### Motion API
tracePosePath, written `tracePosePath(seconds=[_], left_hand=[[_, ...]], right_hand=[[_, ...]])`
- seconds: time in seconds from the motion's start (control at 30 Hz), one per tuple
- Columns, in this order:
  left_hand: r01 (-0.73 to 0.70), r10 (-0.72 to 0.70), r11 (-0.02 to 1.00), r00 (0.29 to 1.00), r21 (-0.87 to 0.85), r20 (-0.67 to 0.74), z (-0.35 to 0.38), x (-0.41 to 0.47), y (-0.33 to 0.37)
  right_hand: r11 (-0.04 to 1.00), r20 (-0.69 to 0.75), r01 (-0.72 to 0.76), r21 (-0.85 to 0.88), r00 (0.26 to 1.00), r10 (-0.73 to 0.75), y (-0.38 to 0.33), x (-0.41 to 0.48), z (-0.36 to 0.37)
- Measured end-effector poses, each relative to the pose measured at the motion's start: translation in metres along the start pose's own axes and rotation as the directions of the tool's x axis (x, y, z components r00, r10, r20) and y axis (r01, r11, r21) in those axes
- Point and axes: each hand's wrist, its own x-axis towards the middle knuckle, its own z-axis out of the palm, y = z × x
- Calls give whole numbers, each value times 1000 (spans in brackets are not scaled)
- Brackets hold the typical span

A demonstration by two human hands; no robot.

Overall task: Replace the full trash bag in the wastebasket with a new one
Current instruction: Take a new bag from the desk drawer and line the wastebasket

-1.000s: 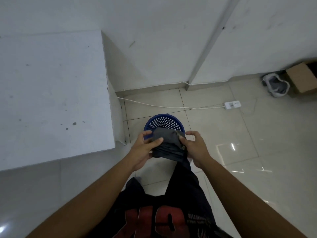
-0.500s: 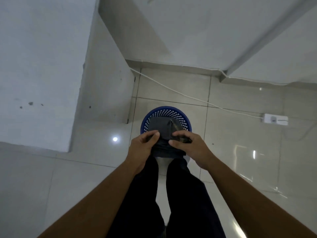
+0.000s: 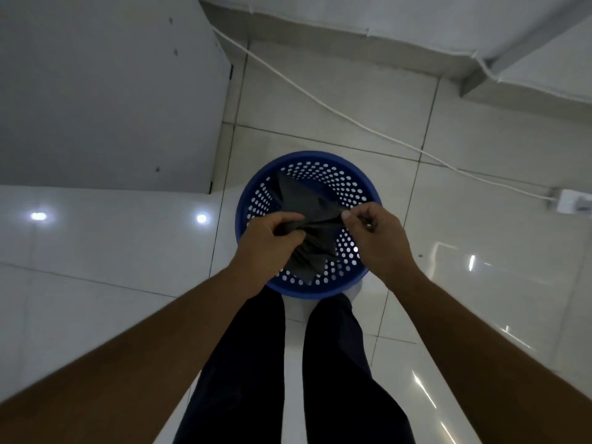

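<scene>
A round blue perforated wastebasket (image 3: 253, 200) stands on the tiled floor directly below me. Over its opening I hold a dark grey trash bag (image 3: 304, 203), still partly folded and crumpled, its far end hanging down inside the basket. My left hand (image 3: 270, 237) grips one edge of the bag in a fist. My right hand (image 3: 376, 233) pinches the opposite edge between thumb and fingers. The bag stretches between both hands. The basket's bottom is mostly hidden by the bag.
A white cabinet or counter (image 3: 105, 91) stands close on the left. A white cable (image 3: 336, 107) runs across the floor to a power strip (image 3: 573, 201) at the right. The wall base (image 3: 352, 27) lies beyond. My dark-trousered legs (image 3: 288, 379) stand just before the basket.
I have come closer and now look straight down into the basket. My hands have pulled apart, spreading the folded bag, and its far end has dropped into the basket.
</scene>
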Motion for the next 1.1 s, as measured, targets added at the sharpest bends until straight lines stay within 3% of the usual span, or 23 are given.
tracePosePath(seconds=[0.1,0.17,0.3,0.4,0.53,0.6,0.77,0.9,0.97,1.1], left_hand=[[-3,4,999,1000,41,-29,3,11,-13],[-14,18,997,999,71,-49,4,14,-20],[-26,34,994,997,109,-73,1,14,-22],[-12,12,1000,1000,28,-7,-4,13,-19],[156,-141,964,986,-217,85,-6,12,-14],[194,-176,936,980,-292,88,-6,13,-13],[199,-198,870,979,-452,49,-7,10,-16],[220,-217,858,974,-464,61,-5,7,-19],[225,-199,874,974,-430,106,-4,3,-21],[209,-146,905,971,-370,190,-5,-2,-25]], right_hand=[[999,-31,-33,20,999,34,6,5,14],[969,-3,-127,212,991,130,3,2,19],[794,57,-233,561,968,243,-9,-5,22],[707,95,-276,651,954,285,-16,-4,24],[553,170,-331,765,931,322,-20,1,25],[581,206,-338,740,937,283,-17,2,22],[813,331,-364,454,916,226,-4,-2,14],[796,339,-388,464,908,245,3,-9,13],[713,308,-411,568,909,279,3,-12,13],[385,354,-464,798,877,323,-2,-14,13]])
